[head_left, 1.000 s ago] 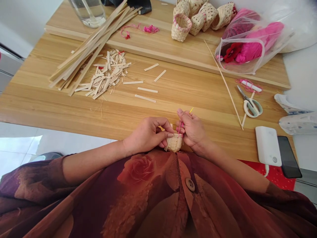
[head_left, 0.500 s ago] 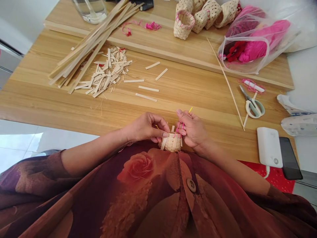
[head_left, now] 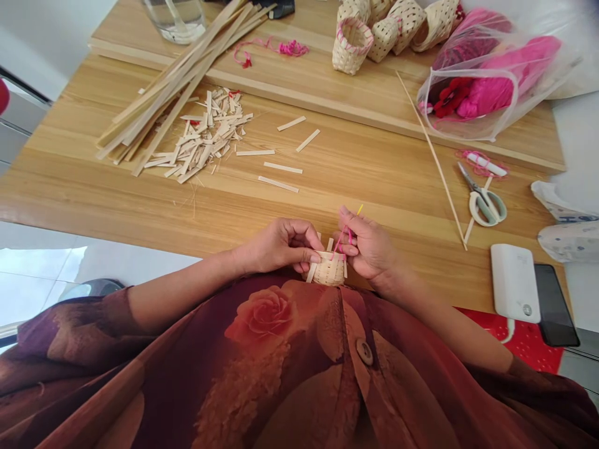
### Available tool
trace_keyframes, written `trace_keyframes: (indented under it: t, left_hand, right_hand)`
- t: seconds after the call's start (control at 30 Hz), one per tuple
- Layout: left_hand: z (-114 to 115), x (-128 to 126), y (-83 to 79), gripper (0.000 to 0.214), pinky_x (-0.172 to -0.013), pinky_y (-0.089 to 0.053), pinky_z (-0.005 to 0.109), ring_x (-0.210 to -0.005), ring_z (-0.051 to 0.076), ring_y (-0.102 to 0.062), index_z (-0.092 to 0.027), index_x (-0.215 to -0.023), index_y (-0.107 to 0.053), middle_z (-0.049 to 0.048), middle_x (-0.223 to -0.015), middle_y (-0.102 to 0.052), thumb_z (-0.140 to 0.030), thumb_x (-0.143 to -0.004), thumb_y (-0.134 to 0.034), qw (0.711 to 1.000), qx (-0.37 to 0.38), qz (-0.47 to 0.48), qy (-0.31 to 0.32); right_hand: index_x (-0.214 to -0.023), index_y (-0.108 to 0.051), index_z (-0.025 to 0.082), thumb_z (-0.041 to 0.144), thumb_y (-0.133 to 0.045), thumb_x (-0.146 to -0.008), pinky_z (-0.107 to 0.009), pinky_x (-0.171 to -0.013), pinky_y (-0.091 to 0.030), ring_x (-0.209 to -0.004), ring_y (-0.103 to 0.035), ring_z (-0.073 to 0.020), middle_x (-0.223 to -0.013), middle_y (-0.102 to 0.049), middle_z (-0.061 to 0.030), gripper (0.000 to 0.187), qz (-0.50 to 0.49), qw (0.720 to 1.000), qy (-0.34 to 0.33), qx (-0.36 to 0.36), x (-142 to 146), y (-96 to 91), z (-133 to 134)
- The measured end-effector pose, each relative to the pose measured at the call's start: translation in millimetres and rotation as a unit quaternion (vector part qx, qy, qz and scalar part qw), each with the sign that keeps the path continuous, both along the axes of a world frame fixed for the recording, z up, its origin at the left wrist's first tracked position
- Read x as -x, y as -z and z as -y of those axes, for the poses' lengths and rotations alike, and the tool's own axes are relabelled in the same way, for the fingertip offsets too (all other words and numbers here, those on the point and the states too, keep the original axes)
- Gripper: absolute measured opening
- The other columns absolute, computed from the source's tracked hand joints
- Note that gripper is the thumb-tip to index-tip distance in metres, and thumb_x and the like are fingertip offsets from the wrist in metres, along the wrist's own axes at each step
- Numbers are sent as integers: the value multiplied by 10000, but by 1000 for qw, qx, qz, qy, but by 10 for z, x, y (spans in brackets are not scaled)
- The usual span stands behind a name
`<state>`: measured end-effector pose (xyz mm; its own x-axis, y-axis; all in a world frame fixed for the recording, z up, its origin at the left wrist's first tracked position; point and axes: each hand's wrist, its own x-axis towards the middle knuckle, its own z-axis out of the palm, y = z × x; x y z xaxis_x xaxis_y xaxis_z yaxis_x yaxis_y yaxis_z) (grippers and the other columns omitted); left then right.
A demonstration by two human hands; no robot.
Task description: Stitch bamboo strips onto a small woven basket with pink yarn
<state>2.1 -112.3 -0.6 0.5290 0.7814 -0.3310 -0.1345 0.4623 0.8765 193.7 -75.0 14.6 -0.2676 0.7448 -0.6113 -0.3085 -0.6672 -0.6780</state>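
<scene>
A small woven basket (head_left: 329, 270) of pale strips rests against my shirt at the table's front edge, a few strip ends sticking up from its rim. My left hand (head_left: 291, 247) pinches the left side of that rim between thumb and fingers. Pink yarn (head_left: 340, 238) runs from the rim up to my right hand (head_left: 369, 246), which is closed. A thin yellow needle (head_left: 360, 210) pokes out above the right fingers; the rest of it is hidden in the grip.
Long strips (head_left: 182, 81) lie at left beside a heap of short strip pieces (head_left: 210, 134). Finished-looking baskets (head_left: 352, 53) and a clear bag of pink yarn (head_left: 491, 81) stand at the back. Scissors (head_left: 486, 206), a white power bank (head_left: 515, 284) and a phone (head_left: 555, 305) lie at right.
The view has shifted slightly, so everything sits a little further right. The right hand has turned a little and less of the yellow needle shows. Both hands keep their holds.
</scene>
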Motion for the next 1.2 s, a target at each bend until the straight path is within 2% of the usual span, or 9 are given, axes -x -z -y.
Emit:
trace_keyframes:
  t: [0.3, 0.5, 0.67, 0.87, 1.03, 1.2]
  left_hand:
    - [108, -137, -19, 265, -512, -510, 160, -520, 57, -564, -108, -834, -705, -19, -652, -636, -326, -756, -834, 996, -69, -26, -44]
    - [133, -137, -30, 248, -524, -527, 169, -523, 66, -589, -105, -824, -714, -11, -645, -651, -308, -751, -836, 998, -39, -10, -51]
    - [159, -134, 0, 226, -516, -526, 160, -512, 60, -588, -111, -845, -698, -21, -638, -658, -257, -745, -839, 997, -48, -5, -66]
    - [187, -149, 41, 285, -538, -559, 193, -540, 79, -617, -102, -786, -710, 27, -712, -703, -324, -705, -869, 994, -47, -4, -103]
    - [157, -141, 22, 310, -506, -540, 174, -509, 70, -601, -106, -752, -680, -2, -630, -667, -350, -709, -866, 997, -8, 4, -83]
    - [78, -98, 15, 280, -530, -538, 162, -530, 56, -601, -119, -889, -684, -13, -687, -683, -308, -751, -837, 999, 24, 4, -41]
  right_hand:
    - [-621, -363, 212, 440, -907, -621, -177, -342, -177, -358, -237, -21, -463, -324, 121, 590, 10, 1000, -11, -2, -46, 66, 30]
    - [-609, -376, 206, 425, -909, -624, -174, -343, -157, -373, -217, -18, -483, -323, 116, 577, 2, 1000, -4, -7, -43, 61, 33]
    - [-590, -383, 205, 420, -909, -625, -170, -334, -161, -381, -207, -25, -479, -297, 114, 570, -8, 1000, -9, 0, -51, 48, 30]
    - [-596, -385, 201, 408, -904, -640, -159, -342, -162, -393, -200, -21, -485, -301, 112, 560, -4, 1000, -1, -1, -54, 48, 30]
    - [-621, -366, 201, 408, -919, -619, -154, -349, -125, -401, -205, -13, -508, -307, 114, 590, -1, 1000, -7, -16, -36, 38, 37]
    - [-635, -351, 204, 432, -917, -619, -152, -344, -126, -390, -206, -8, -501, -305, 119, 611, -6, 999, -28, -15, -49, 66, 29]
